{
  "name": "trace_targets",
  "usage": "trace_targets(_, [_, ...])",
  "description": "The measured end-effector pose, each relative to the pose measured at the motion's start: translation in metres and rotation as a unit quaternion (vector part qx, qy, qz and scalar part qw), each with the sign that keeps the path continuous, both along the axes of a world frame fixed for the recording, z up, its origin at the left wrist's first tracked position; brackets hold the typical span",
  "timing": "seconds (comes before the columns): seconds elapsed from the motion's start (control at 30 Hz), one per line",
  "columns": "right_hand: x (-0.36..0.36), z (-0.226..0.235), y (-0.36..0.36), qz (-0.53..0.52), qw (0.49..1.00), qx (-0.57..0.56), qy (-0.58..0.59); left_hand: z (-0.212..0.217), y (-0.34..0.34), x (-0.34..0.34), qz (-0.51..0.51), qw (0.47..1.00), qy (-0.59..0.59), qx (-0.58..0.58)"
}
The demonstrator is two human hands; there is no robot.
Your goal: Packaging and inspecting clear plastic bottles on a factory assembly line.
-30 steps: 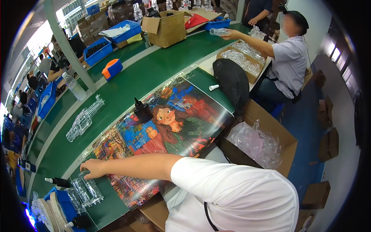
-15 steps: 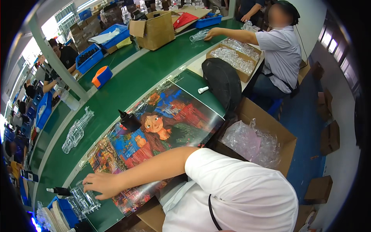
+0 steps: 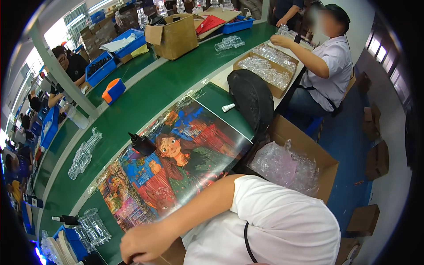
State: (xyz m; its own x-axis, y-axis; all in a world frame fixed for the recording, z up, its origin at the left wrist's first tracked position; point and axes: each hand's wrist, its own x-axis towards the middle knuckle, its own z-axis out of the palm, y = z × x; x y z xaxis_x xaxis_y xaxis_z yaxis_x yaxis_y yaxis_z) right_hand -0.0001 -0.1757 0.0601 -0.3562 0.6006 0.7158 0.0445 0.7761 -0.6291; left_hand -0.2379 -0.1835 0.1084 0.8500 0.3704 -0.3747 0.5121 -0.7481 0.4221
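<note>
My left hand [image 3: 142, 242] hangs at the near edge of the bench, fingers curled, just off the lower corner of a colourful picture mat [image 3: 176, 163]. Whether it holds anything is unclear. My bare forearm runs back to a white sleeve [image 3: 282, 221]. Clear plastic pieces [image 3: 92, 227] stand left of the hand beside a blue tray [image 3: 73, 247]. A black nozzle bottle [image 3: 142, 143] sits on the mat's far edge. My right hand is out of sight.
A green belt [image 3: 145, 97] carries a row of clear pieces [image 3: 84, 152] and an orange-and-blue object [image 3: 113, 90]. A black fan [image 3: 254, 99], a small white tube [image 3: 228, 107] and an open carton of clear bags [image 3: 289, 165] sit right. A seated person [image 3: 327, 66] works at a carton tray [image 3: 269, 68].
My left hand has drawn back from the clear plastic pieces toward my body, down to the bench's near edge. The view has tilted, so everything sits higher in the picture.
</note>
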Motion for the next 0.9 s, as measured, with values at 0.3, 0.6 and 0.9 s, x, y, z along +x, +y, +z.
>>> trace_targets(0.3, [-0.005,-0.038,-0.011,-0.057,0.977,0.097,-0.183,-0.091,0.018,-0.001,0.295,0.916,-0.134,-0.235])
trace_targets(0.6, [-0.011,-0.043,-0.008,-0.038,0.972,0.019,-0.229,-0.062,0.000,0.033,0.416,0.884,-0.068,-0.202])
trace_targets(0.9, [0.004,-0.024,-0.008,-0.182,0.978,0.037,-0.097,-0.065,0.013,0.006,0.327,0.903,-0.254,0.115])
